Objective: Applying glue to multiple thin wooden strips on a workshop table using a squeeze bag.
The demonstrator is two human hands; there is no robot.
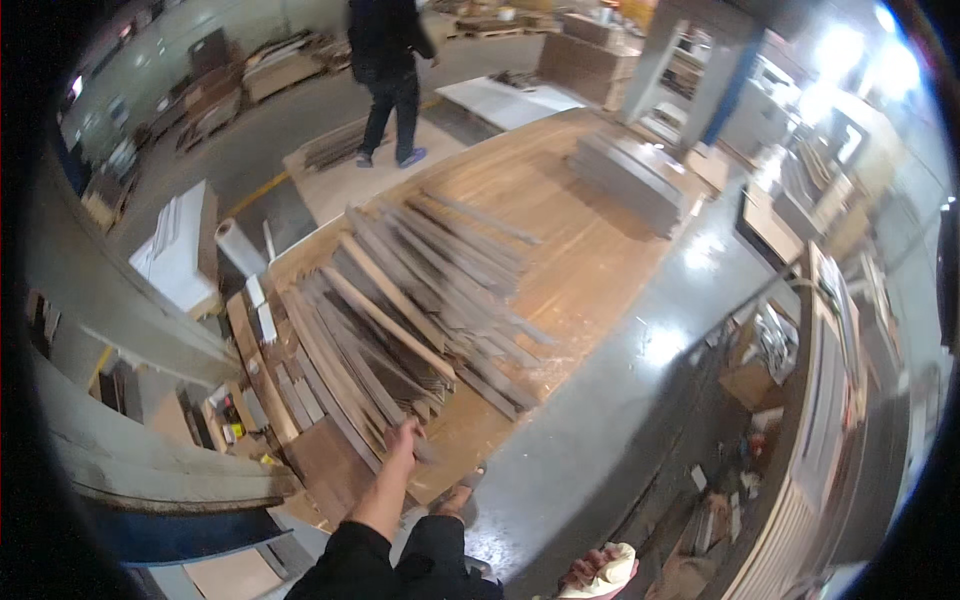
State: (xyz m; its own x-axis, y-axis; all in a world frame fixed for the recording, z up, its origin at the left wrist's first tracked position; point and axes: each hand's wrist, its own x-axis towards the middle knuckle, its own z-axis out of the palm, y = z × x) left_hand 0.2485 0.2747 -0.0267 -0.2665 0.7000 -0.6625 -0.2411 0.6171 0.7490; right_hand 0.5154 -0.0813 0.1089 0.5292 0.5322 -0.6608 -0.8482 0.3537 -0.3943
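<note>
At the bottom of the view the right hand [600, 572] was curled around a pale, crumpled cloth-like bundle [610, 570]; blur made it hard to say more than that the fingers were closed on it. Just left of that hand, a sandalled foot [455, 498] stood on the grey concrete floor [620, 400].

Further left and a little ahead, the left hand [405, 440] reached forward from a black sleeve [345, 565]. Its fingers looked closed on the near end of a thin grey wooden strip [425, 450], though motion blur left the grip uncertain. That strip belonged to the loose pile of long wooden strips [400, 300], which fanned out ahead of the left hand across a large wooden platform [590, 260].

Left of the left hand, low down, an open bin [225, 415] held small mixed items, too small to identify. Right of the right hand, shelving [810, 400] along the wall carried cardboard boxes and paper scraps.

Beyond the pile, further from both hands, a tidy stack of grey boards [630, 180] lay on the same platform. Up and left of the pile sat a white block [180, 250] with a roll of clear film [240, 248] beside it. Farthest off, another person in dark clothes [390, 70] stood on the floor near stacked sheets [510, 100].
</note>
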